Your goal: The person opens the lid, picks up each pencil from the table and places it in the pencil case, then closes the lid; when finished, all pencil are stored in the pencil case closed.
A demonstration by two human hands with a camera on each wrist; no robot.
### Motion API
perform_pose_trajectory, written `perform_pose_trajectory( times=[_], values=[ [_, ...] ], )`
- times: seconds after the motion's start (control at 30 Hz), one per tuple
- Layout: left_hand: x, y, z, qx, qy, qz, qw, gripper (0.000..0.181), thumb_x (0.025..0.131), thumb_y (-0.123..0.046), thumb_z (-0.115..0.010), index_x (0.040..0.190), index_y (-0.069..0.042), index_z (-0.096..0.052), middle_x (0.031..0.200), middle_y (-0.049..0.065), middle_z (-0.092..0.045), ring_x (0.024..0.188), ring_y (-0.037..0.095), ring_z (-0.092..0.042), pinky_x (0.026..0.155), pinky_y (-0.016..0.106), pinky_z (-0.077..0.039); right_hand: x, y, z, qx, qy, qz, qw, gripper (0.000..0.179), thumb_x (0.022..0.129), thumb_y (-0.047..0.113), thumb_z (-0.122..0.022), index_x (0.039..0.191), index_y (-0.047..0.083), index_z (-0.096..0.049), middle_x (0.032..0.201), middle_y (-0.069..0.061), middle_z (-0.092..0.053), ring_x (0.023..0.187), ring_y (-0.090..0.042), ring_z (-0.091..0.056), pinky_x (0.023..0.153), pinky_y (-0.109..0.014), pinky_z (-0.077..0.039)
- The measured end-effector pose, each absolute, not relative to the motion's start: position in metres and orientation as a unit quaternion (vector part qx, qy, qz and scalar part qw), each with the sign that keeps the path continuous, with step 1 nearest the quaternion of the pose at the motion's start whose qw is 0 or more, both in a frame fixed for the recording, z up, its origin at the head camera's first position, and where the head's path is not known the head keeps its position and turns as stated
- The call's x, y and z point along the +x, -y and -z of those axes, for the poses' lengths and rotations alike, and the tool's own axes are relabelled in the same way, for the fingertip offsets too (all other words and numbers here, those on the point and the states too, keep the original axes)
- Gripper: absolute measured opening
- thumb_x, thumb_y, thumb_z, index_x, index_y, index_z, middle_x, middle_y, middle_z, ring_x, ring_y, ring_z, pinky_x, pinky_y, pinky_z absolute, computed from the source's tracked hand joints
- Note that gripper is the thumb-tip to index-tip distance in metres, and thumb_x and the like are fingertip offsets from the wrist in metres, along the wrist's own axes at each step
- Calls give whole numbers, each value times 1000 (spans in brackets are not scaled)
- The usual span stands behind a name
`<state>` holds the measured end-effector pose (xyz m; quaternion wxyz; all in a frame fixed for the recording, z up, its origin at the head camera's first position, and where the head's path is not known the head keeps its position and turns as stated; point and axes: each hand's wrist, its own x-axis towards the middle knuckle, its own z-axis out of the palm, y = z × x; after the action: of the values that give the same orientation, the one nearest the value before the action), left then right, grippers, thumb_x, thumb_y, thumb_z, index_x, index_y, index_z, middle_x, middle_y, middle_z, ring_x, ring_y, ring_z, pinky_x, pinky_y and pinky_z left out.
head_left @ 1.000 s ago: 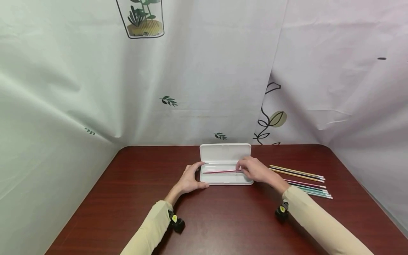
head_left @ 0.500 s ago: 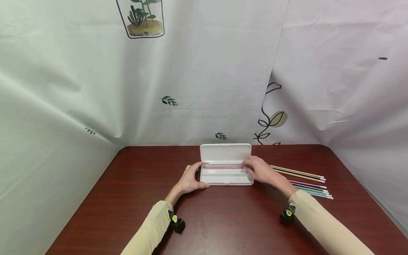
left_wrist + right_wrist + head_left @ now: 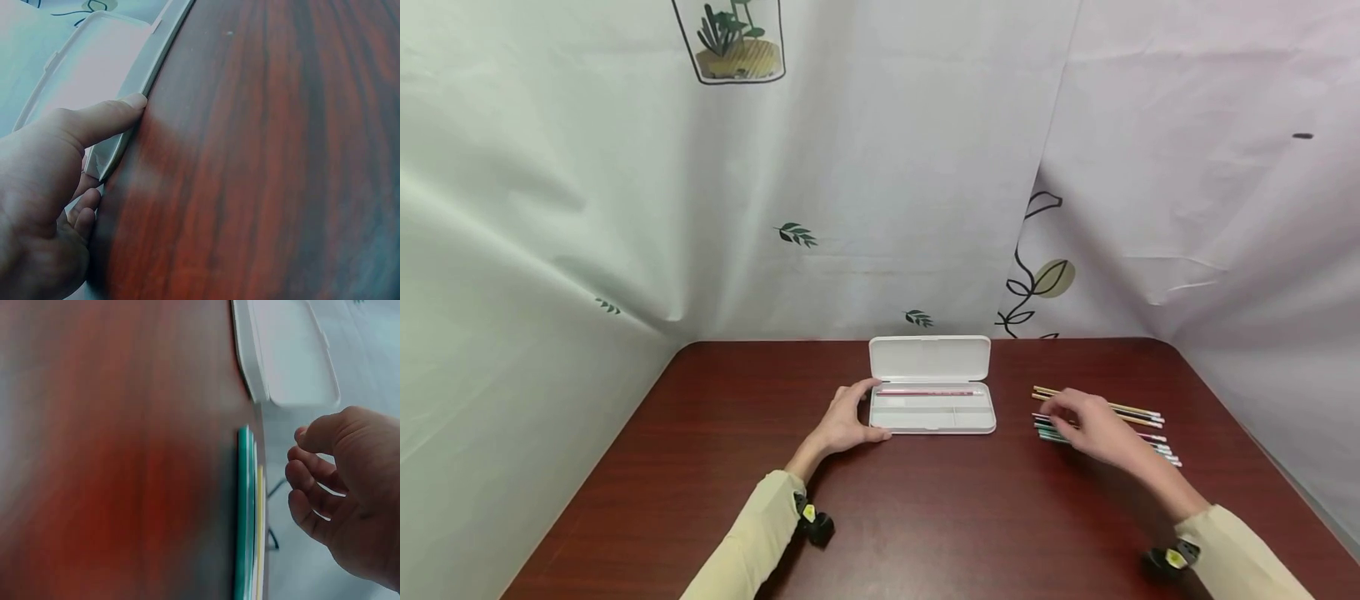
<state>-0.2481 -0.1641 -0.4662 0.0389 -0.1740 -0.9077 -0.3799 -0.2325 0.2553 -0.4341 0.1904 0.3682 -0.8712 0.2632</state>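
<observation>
One left hand (image 3: 842, 423), thumb at front, grasps the left end of a white pencil case (image 3: 917, 401), which stands open on the reddish-brown table (image 3: 962, 517), lid raised at the back; one pink pencil (image 3: 925, 392) lies lengthwise in the rear compartment; farther right, teal pencils (image 3: 1052, 437) and yellow-and-black pencils (image 3: 1135, 410); above these, one right hand (image 3: 1093, 423), released, fingers loosely bent.

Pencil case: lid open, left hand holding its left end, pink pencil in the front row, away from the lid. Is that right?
Not quite: the pink pencil lies in the back compartment, next to the lid, as the head view shows. The rest stands: the pencil case is open and the left hand holds its left end.
</observation>
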Motion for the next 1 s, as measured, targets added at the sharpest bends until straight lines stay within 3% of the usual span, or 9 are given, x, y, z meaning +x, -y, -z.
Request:
perform_pose_trajectory(
  times=[0.3,0.53,0.8,1.0],
  values=[
    [-249,164,464,-176,908,377,43,87,67,-26,-92,143,-10,-52,117,12,-56,112,28,-46,93,46,-41,-202,-304,445,319,893,-227,223,34,66,-10,-81,88,13,-70,86,8,-62,75,-10,-61,63,-30,-50],
    [-248,164,465,-169,910,377,40,87,67,-25,-92,143,-10,-51,118,11,-56,112,27,-46,94,46,-40,-191,-325,452,300,895,-200,263,38,59,-10,-82,86,15,-69,87,5,-61,77,-14,-61,69,-16,-43],
    [-248,163,466,-172,906,383,45,88,66,-26,-93,142,-9,-52,118,11,-57,111,29,-46,94,47,-41,-187,-340,461,276,897,-190,287,42,55,-9,-85,85,16,-70,87,3,-63,80,-20,-60,72,-16,-40],
    [-249,163,467,-169,909,380,38,88,68,-25,-92,143,-10,-51,119,11,-57,112,28,-46,94,46,-40,-185,-348,463,251,908,-192,276,42,56,-8,-86,86,16,-69,86,5,-61,76,-15,-58,66,-18,-40]
  ],
)
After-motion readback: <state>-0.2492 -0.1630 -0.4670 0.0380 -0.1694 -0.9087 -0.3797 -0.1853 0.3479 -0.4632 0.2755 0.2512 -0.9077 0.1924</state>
